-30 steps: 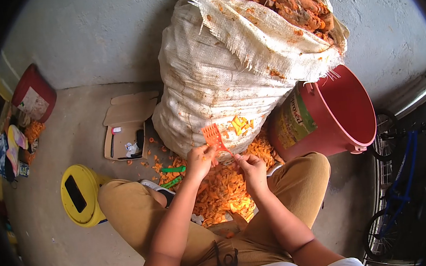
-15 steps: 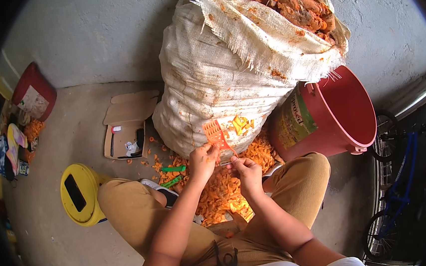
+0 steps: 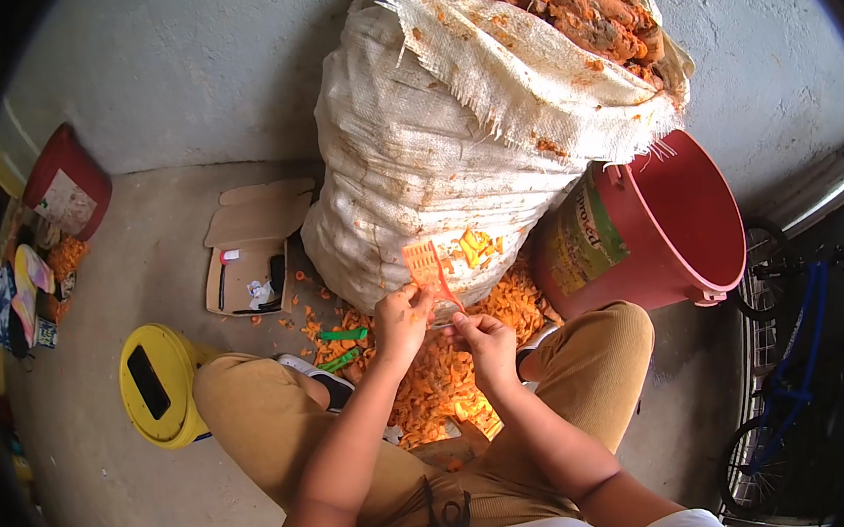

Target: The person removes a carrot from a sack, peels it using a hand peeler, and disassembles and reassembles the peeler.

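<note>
An orange plastic tool [image 3: 423, 262] with a flat slotted head and a thin handle, like a small slotted turner, is held up between both hands. My left hand [image 3: 403, 322] is closed on it just below the head. My right hand [image 3: 486, 343] pinches the end of the handle, with the fingertips partly hidden. Below my hands lies a heap of orange peelings [image 3: 442, 391] between my legs. Right behind the tool stands a large white woven sack [image 3: 403, 146], filled at the top with orange-brown roots [image 3: 580, 8].
A red bucket [image 3: 672, 234] stands right of the sack. Green-handled tools [image 3: 343, 335] lie by the peelings. An open cardboard box [image 3: 252, 247] and a yellow lidded bucket [image 3: 159, 383], with a phone [image 3: 149, 382] on top, are at left. A blue bicycle [image 3: 797, 363] is at right.
The orange tool's head has turned slightly, showing its slotted face more. My right hand has shifted slightly left along the handle; my left hand is almost unmoved.
</note>
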Demonstrator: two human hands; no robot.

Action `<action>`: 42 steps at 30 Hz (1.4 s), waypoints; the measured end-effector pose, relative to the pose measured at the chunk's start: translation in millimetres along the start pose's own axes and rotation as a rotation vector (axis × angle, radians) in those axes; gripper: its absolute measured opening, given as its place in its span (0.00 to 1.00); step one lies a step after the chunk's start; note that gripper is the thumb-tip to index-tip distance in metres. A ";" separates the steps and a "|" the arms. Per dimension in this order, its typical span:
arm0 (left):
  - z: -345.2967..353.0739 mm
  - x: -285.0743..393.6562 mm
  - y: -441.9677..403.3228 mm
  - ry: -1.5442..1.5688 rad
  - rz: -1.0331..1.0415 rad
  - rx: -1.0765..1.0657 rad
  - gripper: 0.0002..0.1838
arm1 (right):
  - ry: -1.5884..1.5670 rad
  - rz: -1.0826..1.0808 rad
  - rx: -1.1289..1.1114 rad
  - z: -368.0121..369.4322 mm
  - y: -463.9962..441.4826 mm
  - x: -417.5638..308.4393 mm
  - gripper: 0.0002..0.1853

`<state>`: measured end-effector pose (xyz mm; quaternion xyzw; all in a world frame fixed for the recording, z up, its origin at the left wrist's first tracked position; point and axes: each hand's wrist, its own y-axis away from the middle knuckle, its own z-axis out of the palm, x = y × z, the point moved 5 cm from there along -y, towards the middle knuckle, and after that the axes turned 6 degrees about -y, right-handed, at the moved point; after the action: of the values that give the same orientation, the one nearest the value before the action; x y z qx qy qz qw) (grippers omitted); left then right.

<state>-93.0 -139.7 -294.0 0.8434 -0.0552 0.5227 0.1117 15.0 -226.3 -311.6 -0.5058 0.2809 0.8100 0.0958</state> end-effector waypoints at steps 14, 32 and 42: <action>2.1 3.5 3.5 0.028 0.047 0.053 0.14 | 0.006 -0.016 -0.025 1.3 -0.7 3.8 0.10; 9.5 1.3 10.2 0.053 0.136 0.129 0.15 | 0.013 -0.064 -0.021 -1.6 -0.8 9.6 0.10; 13.4 -0.8 14.7 0.075 0.118 0.158 0.14 | -0.029 -0.100 -0.014 -0.9 -1.1 11.6 0.13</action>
<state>-84.8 -157.2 -298.6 0.8247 -0.0589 0.5623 0.0160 10.7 -227.4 -322.4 -0.5081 0.2483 0.8133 0.1367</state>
